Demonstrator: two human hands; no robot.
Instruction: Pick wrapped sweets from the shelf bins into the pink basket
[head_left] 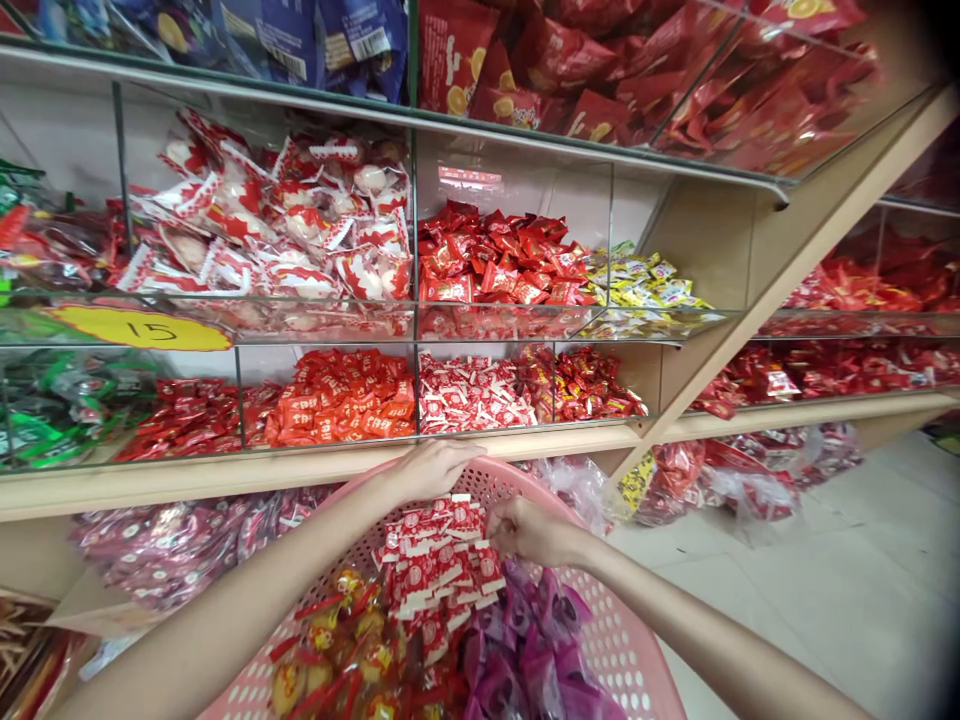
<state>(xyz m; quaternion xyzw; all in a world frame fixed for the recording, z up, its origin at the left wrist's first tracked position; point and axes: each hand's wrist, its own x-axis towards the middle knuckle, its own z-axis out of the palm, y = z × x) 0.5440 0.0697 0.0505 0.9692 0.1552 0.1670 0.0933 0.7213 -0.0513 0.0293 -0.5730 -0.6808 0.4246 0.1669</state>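
Note:
A pink perforated plastic basket [637, 645] is in front of me below the shelves. It holds red-and-white wrapped candies [431, 560] at the far side, purple wrapped sweets [525, 650] at the right and clear-wrapped amber sweets with red ends [337, 645] at the left. My left hand [435, 468] lies at the basket's far rim with its fingers closed over it. Inside the basket, my right hand [529, 530] is curled shut, its fingers right beside the red-and-white candies. Whatever lies within those fingers is hidden.
Wooden shelves with clear dividers carry heaps of wrapped candy, including similar red-and-white ones [472, 390] just beyond the basket. A yellow price tag [142, 327] reads 15. Bagged candy [675, 480] sits under the lower shelf edge [225, 470]. Pale floor tiles [862, 550] lie at the right.

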